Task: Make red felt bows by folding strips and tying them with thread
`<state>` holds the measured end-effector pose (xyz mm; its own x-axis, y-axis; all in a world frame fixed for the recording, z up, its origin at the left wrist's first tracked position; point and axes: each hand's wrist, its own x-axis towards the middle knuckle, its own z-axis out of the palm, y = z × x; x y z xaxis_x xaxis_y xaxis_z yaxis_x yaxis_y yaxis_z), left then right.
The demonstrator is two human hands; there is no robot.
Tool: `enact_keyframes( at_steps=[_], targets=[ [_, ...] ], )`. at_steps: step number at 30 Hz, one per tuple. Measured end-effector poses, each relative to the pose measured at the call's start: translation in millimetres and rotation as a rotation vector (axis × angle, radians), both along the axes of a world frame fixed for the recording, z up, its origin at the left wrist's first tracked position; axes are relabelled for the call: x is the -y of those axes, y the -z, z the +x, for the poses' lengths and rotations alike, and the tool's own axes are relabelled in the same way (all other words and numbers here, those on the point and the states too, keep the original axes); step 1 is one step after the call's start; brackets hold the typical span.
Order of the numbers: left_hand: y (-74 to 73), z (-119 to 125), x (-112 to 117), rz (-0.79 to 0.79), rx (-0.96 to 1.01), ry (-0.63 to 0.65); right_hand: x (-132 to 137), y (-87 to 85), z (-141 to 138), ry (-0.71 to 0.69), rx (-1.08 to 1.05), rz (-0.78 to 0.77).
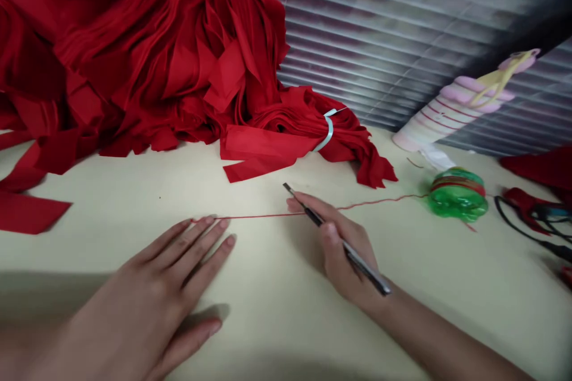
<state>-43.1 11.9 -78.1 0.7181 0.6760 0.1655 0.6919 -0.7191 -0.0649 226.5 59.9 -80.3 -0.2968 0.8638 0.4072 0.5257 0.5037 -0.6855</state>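
My left hand lies flat, fingers spread and pressing the end of the red thread to the table; my right hand clenches a slim metal tool — if my left fingers lift, the thread could slacken toward the green spool.

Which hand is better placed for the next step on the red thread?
Probably the right hand: it holds the slim metal tool over the red thread. The left hand lies flat and empty, at the thread.

Bare left hand and right hand show short fingernails.
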Motion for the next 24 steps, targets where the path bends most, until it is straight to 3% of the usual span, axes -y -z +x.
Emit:
enact_keyframes(
  at_steps=[3, 10, 24],
  targets=[
    [2.5, 0.2, 5.1, 0.035, -0.018, -0.062, -1.6, -0.9, -0.4, -0.043, 0.126, -0.001],
    [8.2, -0.3, 7.0, 0.083, -0.041, -0.109, -3.1, 2.8, -3.4, 0.106, 0.109, -0.088],
    [11.3, -5.1, 11.1, 0.087, -0.033, -0.158, -1.6, -2.0, -1.4, -0.1, 0.242, 0.047]
  ],
)
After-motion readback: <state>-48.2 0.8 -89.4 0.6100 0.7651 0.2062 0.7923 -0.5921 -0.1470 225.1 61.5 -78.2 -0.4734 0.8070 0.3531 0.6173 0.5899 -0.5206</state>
